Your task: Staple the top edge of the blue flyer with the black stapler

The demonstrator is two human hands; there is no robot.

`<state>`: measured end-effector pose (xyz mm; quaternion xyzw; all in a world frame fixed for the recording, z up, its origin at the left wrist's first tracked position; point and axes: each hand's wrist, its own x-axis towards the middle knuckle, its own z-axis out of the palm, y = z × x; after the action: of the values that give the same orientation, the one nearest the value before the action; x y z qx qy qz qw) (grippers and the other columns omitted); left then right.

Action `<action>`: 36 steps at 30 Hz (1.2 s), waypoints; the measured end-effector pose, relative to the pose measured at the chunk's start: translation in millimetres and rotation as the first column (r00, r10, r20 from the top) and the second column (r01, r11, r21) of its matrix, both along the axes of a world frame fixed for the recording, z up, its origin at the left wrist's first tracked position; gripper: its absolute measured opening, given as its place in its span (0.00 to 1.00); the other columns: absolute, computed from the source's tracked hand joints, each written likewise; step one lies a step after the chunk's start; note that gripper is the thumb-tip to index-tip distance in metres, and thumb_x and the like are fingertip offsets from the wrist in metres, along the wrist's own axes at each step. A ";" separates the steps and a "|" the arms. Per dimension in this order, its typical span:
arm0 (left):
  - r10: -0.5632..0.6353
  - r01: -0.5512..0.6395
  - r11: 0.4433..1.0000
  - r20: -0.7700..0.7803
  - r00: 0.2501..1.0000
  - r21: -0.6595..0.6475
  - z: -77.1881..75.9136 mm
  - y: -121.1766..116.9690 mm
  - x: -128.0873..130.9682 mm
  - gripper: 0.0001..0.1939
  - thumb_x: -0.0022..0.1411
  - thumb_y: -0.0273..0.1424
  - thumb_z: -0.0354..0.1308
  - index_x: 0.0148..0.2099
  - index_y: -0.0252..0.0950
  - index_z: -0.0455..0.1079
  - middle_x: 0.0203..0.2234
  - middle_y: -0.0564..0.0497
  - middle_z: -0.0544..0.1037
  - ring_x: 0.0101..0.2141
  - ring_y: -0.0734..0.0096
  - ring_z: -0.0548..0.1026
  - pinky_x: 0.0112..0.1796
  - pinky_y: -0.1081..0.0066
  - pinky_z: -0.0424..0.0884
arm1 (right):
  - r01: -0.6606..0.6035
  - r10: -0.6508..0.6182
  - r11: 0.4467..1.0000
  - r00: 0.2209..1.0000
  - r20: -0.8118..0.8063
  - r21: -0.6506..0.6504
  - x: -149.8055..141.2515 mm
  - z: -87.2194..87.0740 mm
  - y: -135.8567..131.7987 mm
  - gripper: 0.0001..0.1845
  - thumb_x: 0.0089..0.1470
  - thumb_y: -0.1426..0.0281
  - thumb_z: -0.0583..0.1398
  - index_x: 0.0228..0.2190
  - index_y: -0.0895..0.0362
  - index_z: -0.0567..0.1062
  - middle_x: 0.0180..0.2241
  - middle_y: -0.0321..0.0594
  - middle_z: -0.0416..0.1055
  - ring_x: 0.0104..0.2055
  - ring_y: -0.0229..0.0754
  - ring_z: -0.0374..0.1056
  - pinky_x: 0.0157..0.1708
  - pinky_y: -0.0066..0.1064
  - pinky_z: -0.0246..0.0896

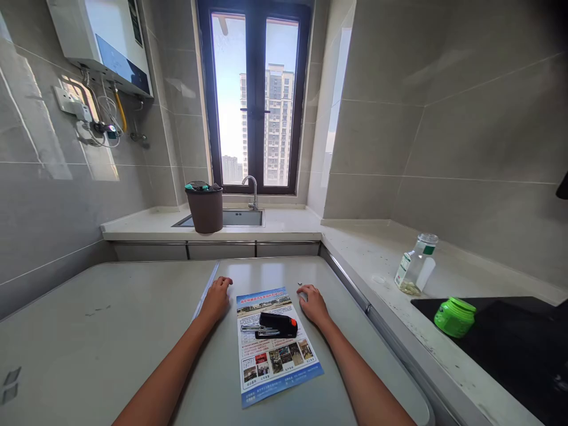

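A printed flyer (277, 355) with a blue border lies flat on the pale table (110, 331) in front of me. A black stapler (276, 325) with an orange-red button rests on the flyer's upper half. My left hand (216, 299) lies palm down on the table just left of the flyer's top corner, its fingers curled under. My right hand (313, 303) lies the same way at the flyer's top right corner. Neither hand touches the stapler, and nothing shows in either hand.
A brown bin (205, 207) stands by the sink (242, 218) and tap (252, 190) under the window. On the right counter are a clear bottle (415, 264) and a green jar (454, 316) on a black cooktop (510, 349). A water heater (106, 41) hangs at upper left.
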<state>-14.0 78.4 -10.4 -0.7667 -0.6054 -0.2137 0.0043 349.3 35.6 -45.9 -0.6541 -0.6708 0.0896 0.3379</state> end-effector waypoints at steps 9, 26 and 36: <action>-0.062 0.055 0.995 -0.097 0.993 -0.078 -8.9 -3.7 -11.2 0.25 0.58 0.10 0.47 0.50 0.37 0.73 0.49 0.43 0.77 0.52 0.59 0.72 0.51 0.66 0.64 | -0.003 0.003 1.000 1.000 -0.004 0.012 -0.6 0.4 -0.2 0.20 0.49 0.77 0.56 0.41 0.55 0.81 0.49 0.44 0.74 0.53 0.47 0.68 0.56 0.33 0.58; -0.292 0.324 0.946 0.448 0.845 0.005 4.6 -79.8 21.0 0.15 0.74 0.39 0.44 0.46 0.40 0.70 0.40 0.47 0.80 0.39 0.62 0.78 0.41 0.67 0.70 | -0.112 0.122 0.981 0.991 -0.057 0.158 -14.3 5.8 -2.1 0.16 0.49 0.78 0.55 0.33 0.55 0.81 0.34 0.40 0.76 0.33 0.41 0.70 0.41 0.30 0.63; -0.423 0.484 0.875 0.461 0.780 -0.016 11.9 -87.8 19.4 0.15 0.74 0.39 0.44 0.48 0.41 0.70 0.37 0.50 0.79 0.35 0.66 0.75 0.39 0.68 0.69 | -0.163 0.190 0.942 0.980 -0.066 0.295 -27.0 21.7 -14.5 0.14 0.57 0.72 0.55 0.35 0.55 0.81 0.33 0.40 0.76 0.33 0.42 0.69 0.40 0.32 0.63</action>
<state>5.4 -9.4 1.5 -0.8190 -0.4003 -0.3363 -0.2363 322.3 21.1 -24.2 -0.5303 -0.7160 0.0513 0.4512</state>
